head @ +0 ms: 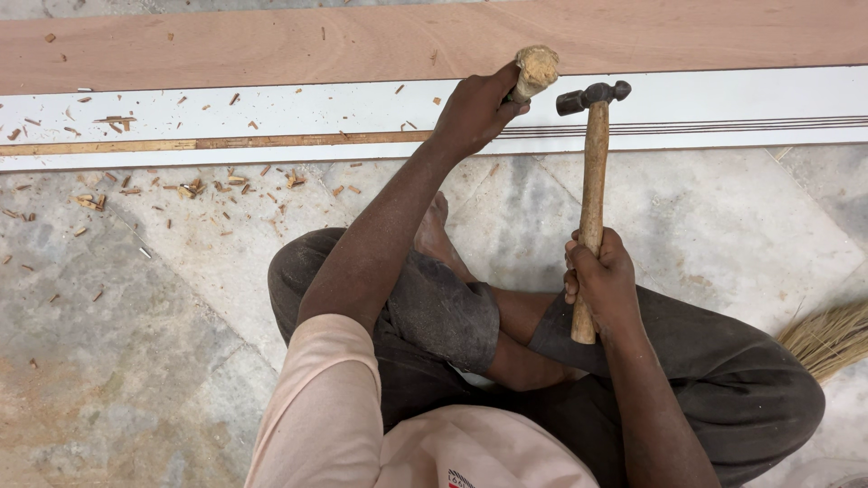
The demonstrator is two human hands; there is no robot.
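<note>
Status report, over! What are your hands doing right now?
Left hand grips chisel on white board. Right hand holds hammer raised. Wood chips scattered nearby.

Mottled grey stone floor (163, 343), long white board (741, 99) with a cut groove lying across at twelve o'clock, plain wooden board (271, 41) just beyond it, wood chips (190, 188) scattered at ten o'clock, straw broom (827, 336) at three o'clock

A grey mottled stone floor (163, 343) fills the view, strewn at the left with small wood chips (190, 188). A broom's straw bristles (832, 339) lie at the right edge, and the light is soft and even
</note>
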